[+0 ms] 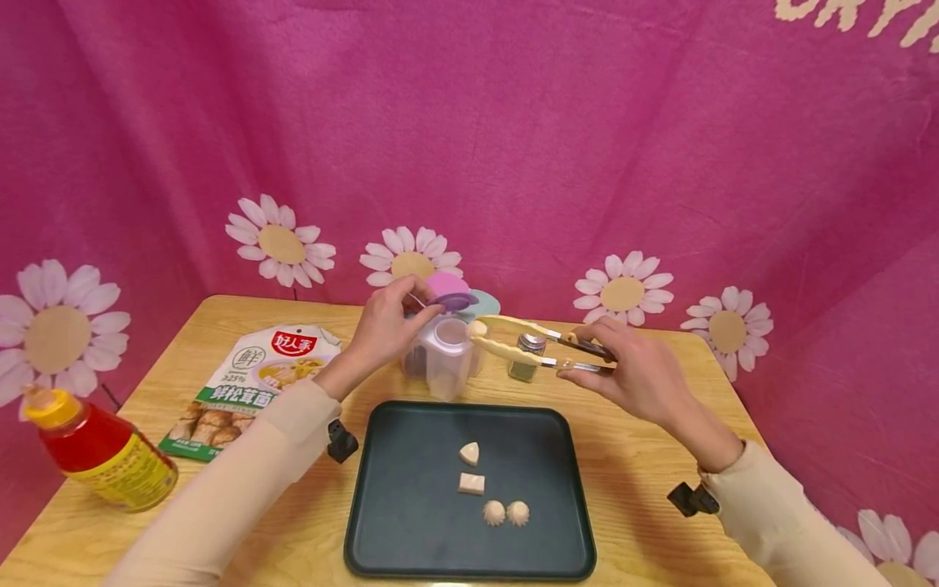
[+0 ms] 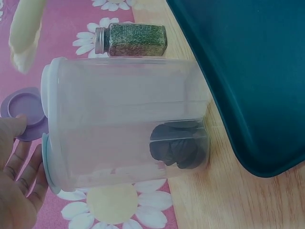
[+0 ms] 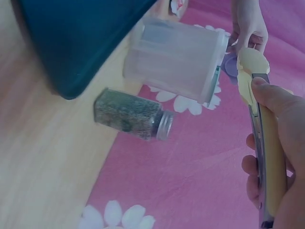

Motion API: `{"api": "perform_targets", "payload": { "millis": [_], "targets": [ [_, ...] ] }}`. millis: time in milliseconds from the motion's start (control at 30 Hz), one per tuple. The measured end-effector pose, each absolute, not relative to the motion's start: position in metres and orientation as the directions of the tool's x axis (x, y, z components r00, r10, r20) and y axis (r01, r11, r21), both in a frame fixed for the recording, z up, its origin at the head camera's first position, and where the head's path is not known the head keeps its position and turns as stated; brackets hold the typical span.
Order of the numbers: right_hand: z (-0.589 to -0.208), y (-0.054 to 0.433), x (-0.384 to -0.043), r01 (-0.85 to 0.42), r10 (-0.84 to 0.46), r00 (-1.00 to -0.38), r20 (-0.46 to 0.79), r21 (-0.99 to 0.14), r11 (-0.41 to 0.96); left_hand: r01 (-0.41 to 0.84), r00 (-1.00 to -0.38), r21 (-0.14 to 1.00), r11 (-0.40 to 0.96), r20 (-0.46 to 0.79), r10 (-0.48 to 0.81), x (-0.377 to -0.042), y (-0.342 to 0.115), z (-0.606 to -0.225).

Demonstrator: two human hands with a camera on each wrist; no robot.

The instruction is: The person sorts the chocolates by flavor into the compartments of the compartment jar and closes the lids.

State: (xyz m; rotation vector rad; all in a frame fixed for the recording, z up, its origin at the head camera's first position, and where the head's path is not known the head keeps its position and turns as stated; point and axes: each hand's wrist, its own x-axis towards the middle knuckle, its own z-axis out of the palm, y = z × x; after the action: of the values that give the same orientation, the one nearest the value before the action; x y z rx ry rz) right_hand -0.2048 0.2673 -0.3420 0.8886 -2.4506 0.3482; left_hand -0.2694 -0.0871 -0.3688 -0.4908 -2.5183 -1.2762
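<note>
A clear plastic storage container [image 1: 449, 371] with coloured flip lids stands behind the dark tray. My left hand [image 1: 392, 322] pinches its raised purple lid [image 2: 29, 110], thumb on the lid's inner side. In the left wrist view, dark rounded pieces [image 2: 176, 145] sit at the bottom of one compartment. My right hand [image 1: 634, 367] grips a pair of cream-tipped tongs [image 1: 506, 350] around the handles. Between the tong tips is a small pale round piece [image 1: 478, 329], close beside the container's open mouth. A teal lid [image 1: 482, 303] shows behind the purple one.
On the dark tray [image 1: 411, 538] lie a pale triangular piece [image 1: 469, 453], a rectangular one [image 1: 472, 484] and two ridged ones [image 1: 506, 513]. A spice jar [image 1: 525, 359] stands right of the container. To the left are a food packet [image 1: 242, 383] and a red sauce bottle [image 1: 103, 456].
</note>
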Motion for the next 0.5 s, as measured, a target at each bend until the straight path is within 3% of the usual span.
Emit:
{"api": "perform_targets", "payload": {
  "millis": [500],
  "targets": [
    [-0.34,0.244,-0.227,-0.636,-0.535,-0.709,0.459,-0.09,0.766,0.422,-0.901,0.718,0.553,0.401,0.167,-0.268,-0.085,-0.37]
  ]
}}
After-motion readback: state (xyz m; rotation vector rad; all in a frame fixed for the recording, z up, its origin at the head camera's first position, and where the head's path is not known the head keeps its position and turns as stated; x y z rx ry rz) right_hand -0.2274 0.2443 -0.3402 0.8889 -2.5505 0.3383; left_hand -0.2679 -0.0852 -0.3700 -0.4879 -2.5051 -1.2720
